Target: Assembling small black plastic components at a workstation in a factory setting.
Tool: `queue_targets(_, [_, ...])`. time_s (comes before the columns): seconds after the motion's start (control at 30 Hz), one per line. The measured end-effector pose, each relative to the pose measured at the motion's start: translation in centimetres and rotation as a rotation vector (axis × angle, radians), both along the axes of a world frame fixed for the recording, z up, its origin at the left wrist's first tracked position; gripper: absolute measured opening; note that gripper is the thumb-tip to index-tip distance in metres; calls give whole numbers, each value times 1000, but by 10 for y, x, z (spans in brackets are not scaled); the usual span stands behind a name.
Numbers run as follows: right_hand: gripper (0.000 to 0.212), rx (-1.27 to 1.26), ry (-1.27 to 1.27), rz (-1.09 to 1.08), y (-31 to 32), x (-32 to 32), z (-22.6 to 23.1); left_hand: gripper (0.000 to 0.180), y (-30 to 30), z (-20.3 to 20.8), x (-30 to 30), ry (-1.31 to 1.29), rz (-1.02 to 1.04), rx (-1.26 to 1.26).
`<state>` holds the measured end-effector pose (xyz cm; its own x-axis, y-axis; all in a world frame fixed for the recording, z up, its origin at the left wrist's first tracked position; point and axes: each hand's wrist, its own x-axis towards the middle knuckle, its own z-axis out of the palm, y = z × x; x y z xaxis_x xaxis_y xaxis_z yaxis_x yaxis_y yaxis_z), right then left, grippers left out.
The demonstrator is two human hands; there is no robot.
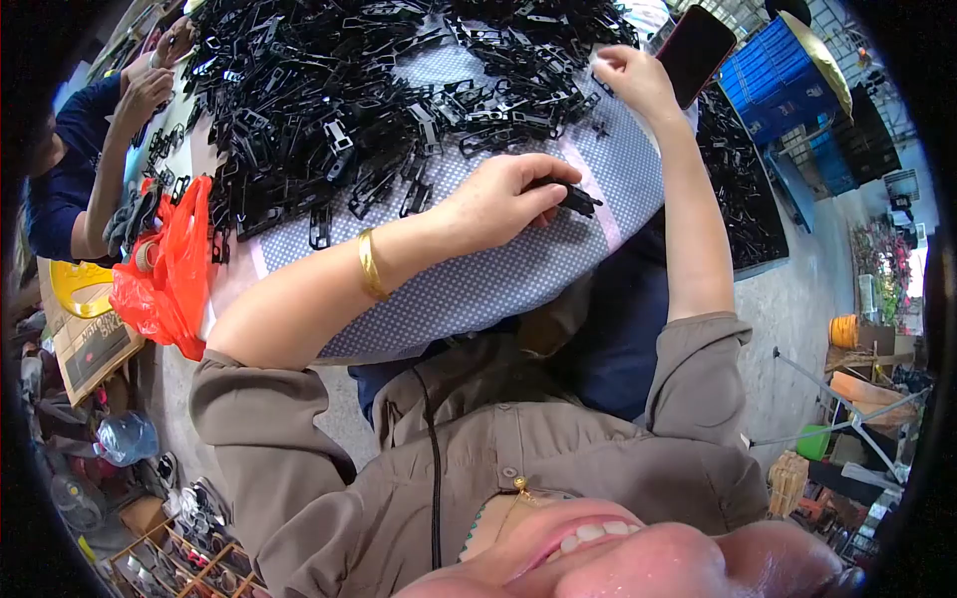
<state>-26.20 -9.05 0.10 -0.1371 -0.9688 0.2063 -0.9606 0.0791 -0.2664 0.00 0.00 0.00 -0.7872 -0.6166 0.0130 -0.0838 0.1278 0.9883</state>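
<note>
The left hand (pixel 498 204) was closed around a small black plastic clip piece (pixel 576 197), thumb and fingers pinched on its near end so that the far end stuck out toward three o'clock, just above the dotted grey-blue cloth covering the tabletop (pixel 518 279). The right hand (pixel 633 80) lay at about one o'clock from the left, its fingertips pinched together at the edge of the big heap of black plastic clips (pixel 379 90); whether anything sat between them I could not tell, since the spot was too small to read.

The piece looked light, stiff and thin, moulded plastic with narrow arms (the sort that might snap if bent hard), and probably a little slick. A pinch across its flat body near one end, as the left grip had it, seemed the sound place to hold.

At nine o'clock an orange plastic bag (pixel 164 274) hung at the tabletop's edge, and beyond it, toward ten o'clock, another person in a dark blue sleeve (pixel 70 169) worked at the same heap. A dark phone with a red rim (pixel 698 50) lay at one o'clock, just beside the right hand.
</note>
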Motion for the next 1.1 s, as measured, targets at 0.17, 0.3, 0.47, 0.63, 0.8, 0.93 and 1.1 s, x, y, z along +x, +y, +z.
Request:
queue_targets(0.17, [35, -355, 26, 83, -51, -18, -16, 25, 0, 1, -1, -20, -30, -38])
queue_targets(0.3, [35, -201, 0, -21, -60, -8, -11, 25, -3, -6, 1, 56, -28, 71])
queue_targets(0.47, [30, -248, -229, 34, -38, -18, -11, 30, -7, -5, 1, 222, 33, 403])
queue_targets(0.63, [30, -240, -1199, 199, 32, 10, 10, 31, -13, -6, 0, 395, 154, 614])
queue_targets(0.8, [33, 24, -1338, 457, 102, 62, 16, 30, -14, -5, 4, 474, 252, 639])
queue_targets(0.93, [33, -78, -1050, 415, 126, 83, 7, 31, -12, -9, 2, 486, 257, 592])
queue_targets(1.1, [31, -191, -900, 409, 134, 86, 9, 32, -9, -16, 0, 464, 255, 528])
